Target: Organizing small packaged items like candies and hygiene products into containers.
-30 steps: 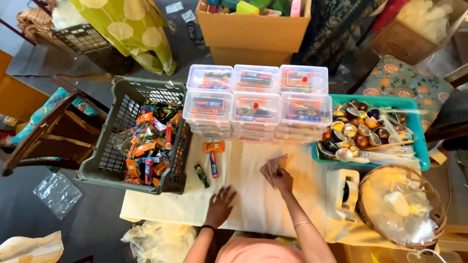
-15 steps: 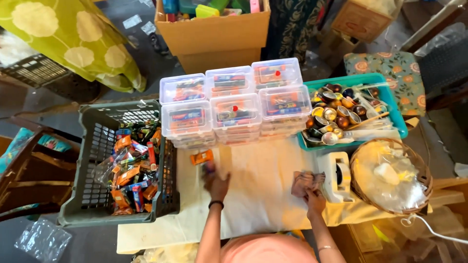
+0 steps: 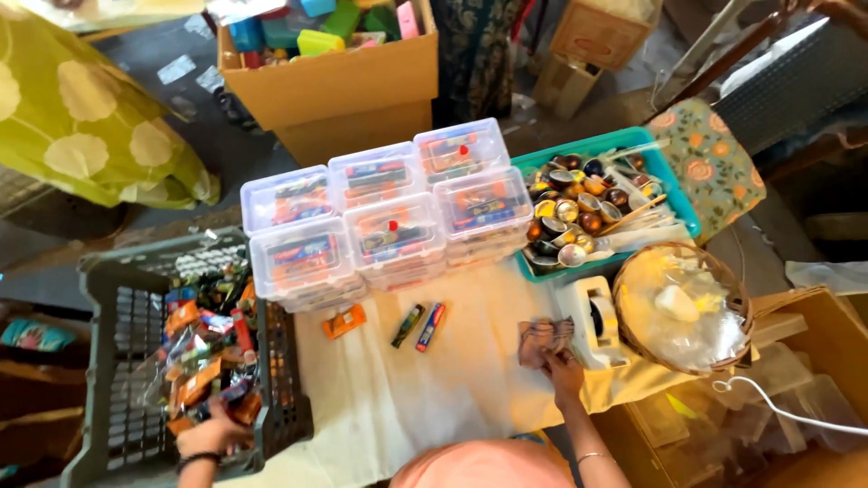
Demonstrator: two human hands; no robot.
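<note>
My left hand point(image 3: 210, 437) reaches into the grey plastic crate point(image 3: 107, 361) at the lower left, its fingers on the heap of small wrapped packets point(image 3: 206, 361); I cannot tell if it grips one. My right hand point(image 3: 565, 370) rests on the cloth-covered table point(image 3: 434, 398) and holds a crumpled brownish cloth point(image 3: 544, 339) beside a white tape dispenser point(image 3: 588, 321). Three small packets lie loose on the table: an orange one point(image 3: 344, 321), a dark one point(image 3: 407, 325) and a blue-red one point(image 3: 430, 326).
Several clear lidded boxes point(image 3: 384, 212) of small items stand in two rows at the table's back. A teal tray point(image 3: 674, 194) of round capsules sits right of them, a wicker basket point(image 3: 680, 307) nearer. Cardboard boxes point(image 3: 334, 86) stand behind and at lower right.
My left hand has gone from the table's middle down left into the grey crate. My right hand has drawn the cloth toward the tape dispenser. The view has shifted.
</note>
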